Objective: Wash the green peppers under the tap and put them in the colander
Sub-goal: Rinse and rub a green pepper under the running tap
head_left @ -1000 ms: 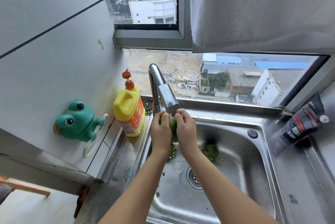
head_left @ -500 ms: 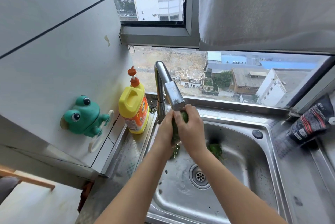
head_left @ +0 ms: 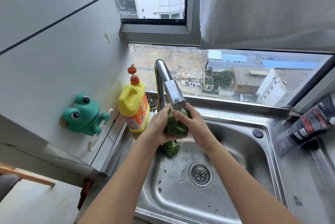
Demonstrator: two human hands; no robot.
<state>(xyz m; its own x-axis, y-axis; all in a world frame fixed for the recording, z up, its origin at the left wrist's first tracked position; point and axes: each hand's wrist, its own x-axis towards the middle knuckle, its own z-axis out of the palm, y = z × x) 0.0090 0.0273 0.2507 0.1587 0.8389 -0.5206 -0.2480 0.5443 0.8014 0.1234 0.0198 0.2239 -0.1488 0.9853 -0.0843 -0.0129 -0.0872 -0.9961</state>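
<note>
Both hands hold one dark green pepper (head_left: 176,126) directly under the spout of the steel tap (head_left: 173,91). My left hand (head_left: 158,126) cups it from the left and below; my right hand (head_left: 190,120) wraps its right side. Water drips off the pepper. A second green pepper (head_left: 171,148) lies in the steel sink (head_left: 241,151) just beneath my hands, partly hidden by my left wrist. No colander is in view.
A yellow detergent bottle (head_left: 133,107) with an orange pump stands left of the tap. A green frog holder (head_left: 82,115) sticks to the left wall. A black tube (head_left: 311,124) lies on the right ledge. The drain (head_left: 200,174) sits mid-basin. A window runs behind the sink.
The hands have turned the pepper under the spout, showing more of its green body. The pepper that lay behind my right arm is out of sight.
</note>
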